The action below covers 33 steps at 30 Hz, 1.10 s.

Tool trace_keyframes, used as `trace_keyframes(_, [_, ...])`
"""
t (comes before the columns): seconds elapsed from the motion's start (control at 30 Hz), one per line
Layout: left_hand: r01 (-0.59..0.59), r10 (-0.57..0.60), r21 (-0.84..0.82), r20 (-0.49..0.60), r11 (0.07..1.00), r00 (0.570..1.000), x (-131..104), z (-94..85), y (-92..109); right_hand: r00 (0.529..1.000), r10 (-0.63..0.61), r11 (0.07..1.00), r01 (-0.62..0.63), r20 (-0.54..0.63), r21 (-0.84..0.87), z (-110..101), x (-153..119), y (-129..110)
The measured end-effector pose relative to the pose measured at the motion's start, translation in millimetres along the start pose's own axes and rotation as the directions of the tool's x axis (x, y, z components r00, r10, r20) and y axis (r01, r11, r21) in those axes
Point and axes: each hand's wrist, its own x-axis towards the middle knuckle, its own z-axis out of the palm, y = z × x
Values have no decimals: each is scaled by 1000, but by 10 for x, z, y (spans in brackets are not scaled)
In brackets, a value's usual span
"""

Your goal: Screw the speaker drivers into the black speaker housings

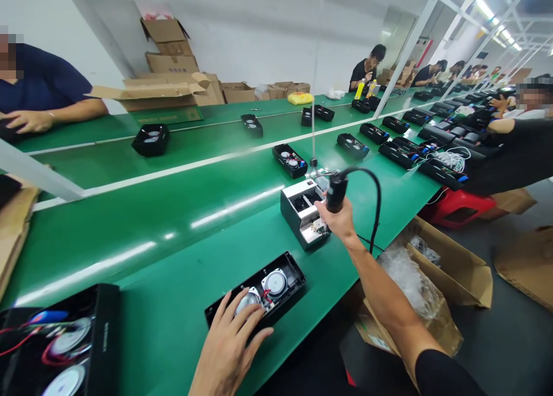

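My left hand [233, 332] lies with fingers spread over the near end of a black speaker housing [289, 264], partly covering one of its two round speakers. The other round speaker [275, 283] shows, with red wires beside it. My right hand [339, 218] is wrapped around a black corded electric screwdriver [336, 192], held upright. It is at the right side of a black and silver box that looks like a screw feeder [302, 211]. The screwdriver's tip is hidden behind my hand.
Another open housing [103, 338] with speakers and wires sits at near left. More housings [290, 161] are spread along the green table [173, 281]. A thin cord [314, 96] hangs above the feeder. Cardboard boxes [458, 263] stand below at right. Other people sit along the line.
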Motion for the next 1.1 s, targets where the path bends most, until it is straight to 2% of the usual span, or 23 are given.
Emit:
trace_keyframes(0.1, [58, -58, 3, 42, 998, 997, 120, 80, 79, 987, 95, 994, -100, 127, 32, -61, -133, -31])
trace_keyframes(0.2, [116, -118, 26, 101, 993, 988, 187, 129, 160, 976, 124, 965, -160, 179, 207, -117, -438, -188])
trace_keyframes(0.33, [148, -149, 24, 158, 989, 976, 220, 135, 223, 978, 41, 866, -138, 206, 481, -62, -945, -452])
trace_keyframes(0.43, [158, -157, 3, 161, 987, 974, 224, 126, 236, 968, -77, 813, -79, 240, 576, 111, -1231, -533])
trace_keyframes(0.53, [172, -169, -5, 147, 985, 974, 219, 125, 242, 947, -130, 818, -64, 293, 571, 298, -1385, -485])
trace_keyframes(0.67, [171, -169, -1, 145, 985, 975, 211, 132, 256, 939, -115, 847, -78, 325, 526, 425, -1455, -380])
trace_keyframes(0.93, [182, -179, -7, 135, 983, 974, 227, 127, 272, 928, -66, 909, -95, 365, 406, 488, -1483, -315])
trace_keyframes(1.1, [173, -169, -24, 132, 985, 977, 240, 107, 293, 892, -98, 949, -50, 442, 312, 421, -1564, -280])
